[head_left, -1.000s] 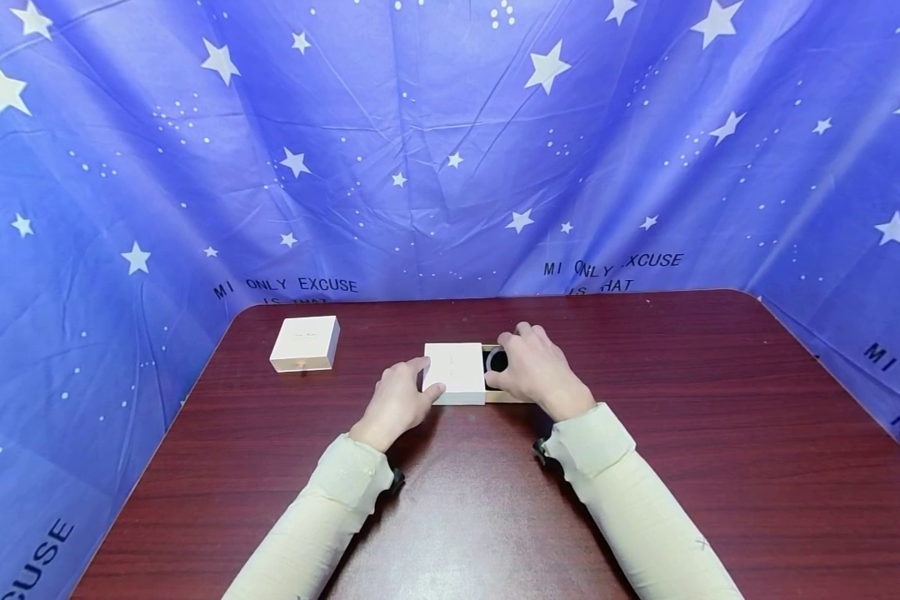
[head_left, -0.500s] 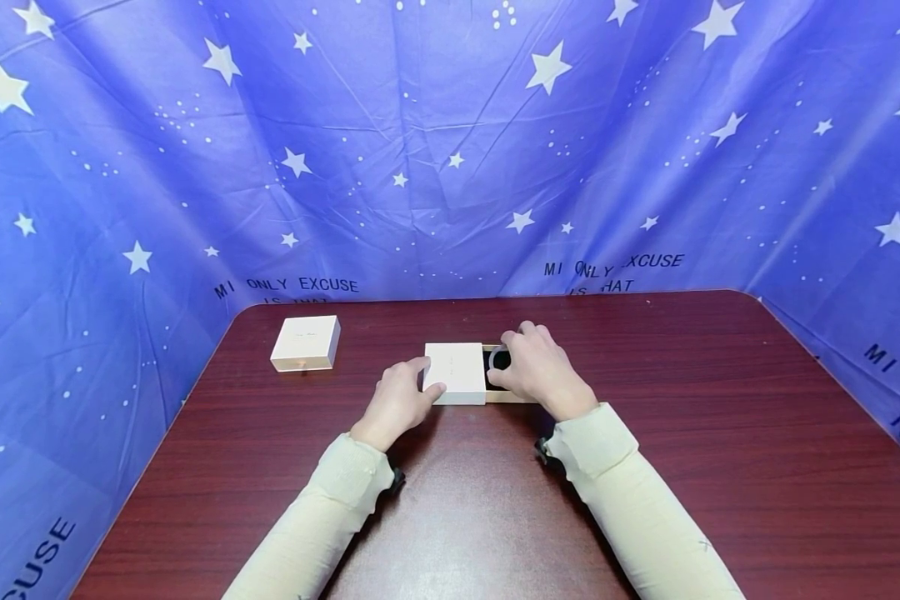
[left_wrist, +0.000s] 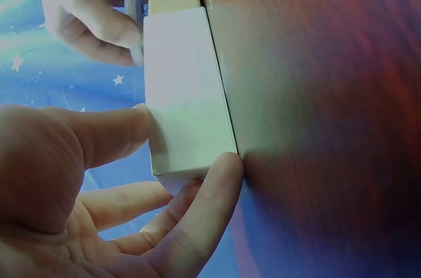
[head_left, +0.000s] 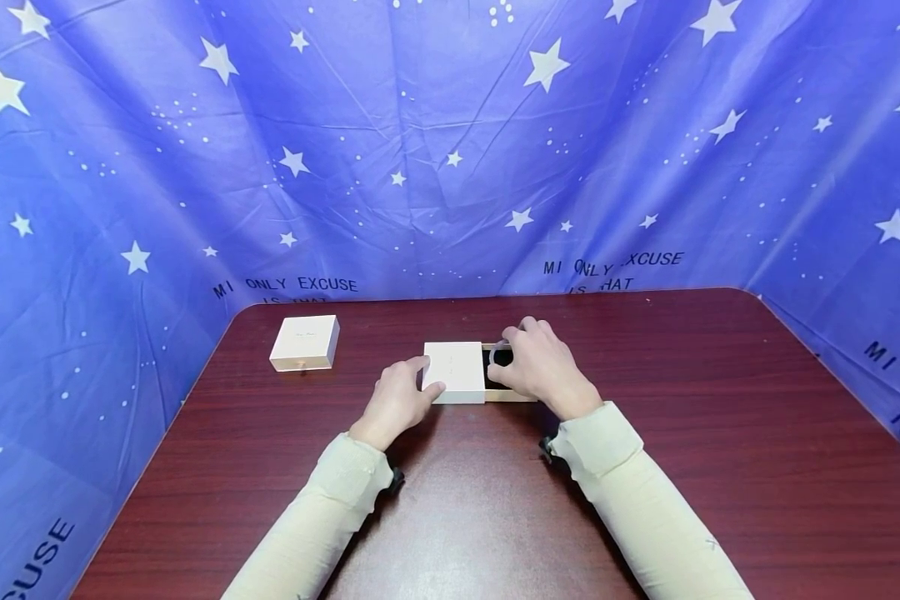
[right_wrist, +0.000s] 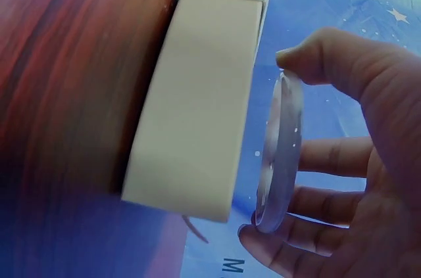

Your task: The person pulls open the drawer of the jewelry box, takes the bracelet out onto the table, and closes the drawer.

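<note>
In the middle of the table lies a white drawer-style box [head_left: 453, 372], its tan inner tray [head_left: 510, 397] slid out to the right. My left hand [head_left: 397, 400] grips the closed left end of the white sleeve; the left wrist view shows the thumb on the top edge and fingers round the end [left_wrist: 191, 225]. Above the tray, my right hand [head_left: 546, 371] pinches a pale, translucent bangle [right_wrist: 283, 153] between thumb and fingers. The right wrist view shows the bangle clear of the tray's rim. Part of the tray's dark interior [head_left: 506, 382] is hidden by the right hand.
A second white box [head_left: 303, 342], shut, sits at the back left of the dark red wooden table [head_left: 450, 500]. Blue star-printed cloth [head_left: 420, 167] hangs behind and beside the table. A short ribbon tab [right_wrist: 195, 230] hangs from the tray's end.
My right hand has shifted slightly to the right, lifting the bangle a little from the tray's dark interior. The left hand and both boxes have stayed in place.
</note>
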Demonstrator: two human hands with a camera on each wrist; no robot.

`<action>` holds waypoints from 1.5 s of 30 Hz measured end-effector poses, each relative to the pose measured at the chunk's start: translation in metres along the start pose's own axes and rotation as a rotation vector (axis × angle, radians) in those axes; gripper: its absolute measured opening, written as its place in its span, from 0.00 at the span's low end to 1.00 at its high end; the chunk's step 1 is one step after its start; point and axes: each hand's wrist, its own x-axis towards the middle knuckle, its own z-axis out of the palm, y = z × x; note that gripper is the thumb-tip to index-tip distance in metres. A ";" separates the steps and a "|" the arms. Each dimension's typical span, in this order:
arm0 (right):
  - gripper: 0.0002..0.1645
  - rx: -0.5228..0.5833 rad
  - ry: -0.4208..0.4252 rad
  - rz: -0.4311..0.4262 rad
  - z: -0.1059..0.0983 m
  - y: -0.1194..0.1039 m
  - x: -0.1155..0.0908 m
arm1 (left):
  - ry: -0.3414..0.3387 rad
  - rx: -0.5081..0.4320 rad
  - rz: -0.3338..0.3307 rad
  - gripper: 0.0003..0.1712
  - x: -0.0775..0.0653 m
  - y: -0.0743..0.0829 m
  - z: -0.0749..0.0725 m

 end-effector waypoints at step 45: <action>0.32 0.016 0.011 0.030 -0.004 0.043 -0.013 | -0.007 0.020 -0.033 0.29 0.000 0.002 0.000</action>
